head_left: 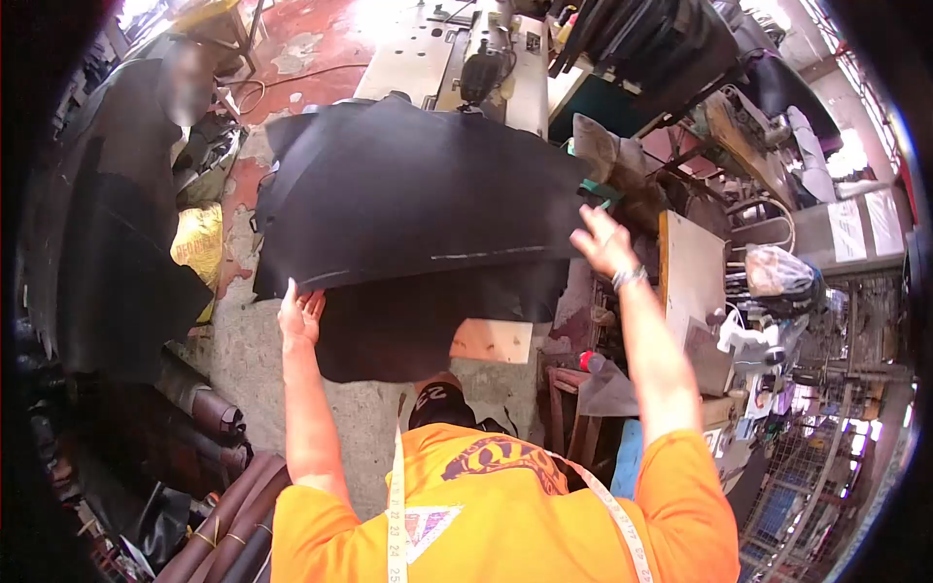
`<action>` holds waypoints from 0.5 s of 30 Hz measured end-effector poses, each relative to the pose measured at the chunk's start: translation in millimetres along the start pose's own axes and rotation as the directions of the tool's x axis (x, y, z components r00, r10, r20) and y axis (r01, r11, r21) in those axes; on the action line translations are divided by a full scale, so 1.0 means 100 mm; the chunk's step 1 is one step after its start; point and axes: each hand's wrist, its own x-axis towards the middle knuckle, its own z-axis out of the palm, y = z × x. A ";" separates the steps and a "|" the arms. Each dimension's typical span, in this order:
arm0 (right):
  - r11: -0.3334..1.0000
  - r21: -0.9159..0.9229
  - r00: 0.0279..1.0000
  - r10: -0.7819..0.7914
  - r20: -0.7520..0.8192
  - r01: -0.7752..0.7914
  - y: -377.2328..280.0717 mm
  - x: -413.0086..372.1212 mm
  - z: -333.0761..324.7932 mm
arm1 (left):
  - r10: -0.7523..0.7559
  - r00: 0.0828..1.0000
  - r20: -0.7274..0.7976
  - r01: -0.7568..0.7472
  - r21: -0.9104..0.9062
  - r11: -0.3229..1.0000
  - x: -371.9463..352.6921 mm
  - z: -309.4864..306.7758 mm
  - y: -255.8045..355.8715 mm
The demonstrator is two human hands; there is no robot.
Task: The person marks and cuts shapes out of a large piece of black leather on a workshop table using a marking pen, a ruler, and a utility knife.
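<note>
A large black sheet [428, 194], leather-like, spreads out in front of me, with broken white marks along its near edge. Below that edge, more black material [389, 330] hangs toward my legs. My left hand [302, 313] grips the sheet's near left corner, thumb up and fingers bent at the edge. At the right end of the same edge is my right hand [606, 243], its fingers spread and its fingertips right at the sheet. A measuring tape [396, 505] hangs round my neck over the orange shirt.
Beyond the sheet stands a sewing machine [483, 73] on a pale table [408, 53]. Dark material [107, 223] is draped at the left, near a yellow sack [199, 243]. Brown rolls [228, 515] lie lower left. A pale board [685, 291] and a wire cage [797, 486] stand right.
</note>
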 end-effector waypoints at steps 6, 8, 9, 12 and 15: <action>0.938 0.218 0.963 0.257 0.076 -0.268 -0.69 -0.39 0.56 | 0.214 0.977 -0.019 -0.191 0.381 0.905 -0.02 0.06 0.18; 0.921 0.254 0.955 0.290 0.064 -0.296 -0.69 -0.38 0.53 | 0.227 0.974 0.005 -0.209 0.418 0.884 0.04 0.28 0.31; 0.918 0.255 0.952 0.303 0.044 -0.304 -0.62 -0.35 0.60 | 0.223 0.975 0.019 -0.208 0.444 0.871 0.09 0.38 0.33; 0.870 0.319 0.919 0.395 0.007 -0.376 -0.63 -0.31 0.65 | 0.029 0.999 0.019 -0.034 0.712 0.701 0.23 0.39 0.47; 0.841 0.409 0.879 0.449 -0.161 -0.355 -0.67 -0.58 0.72 | 0.083 0.984 0.157 -0.177 0.921 0.346 -0.04 0.61 0.74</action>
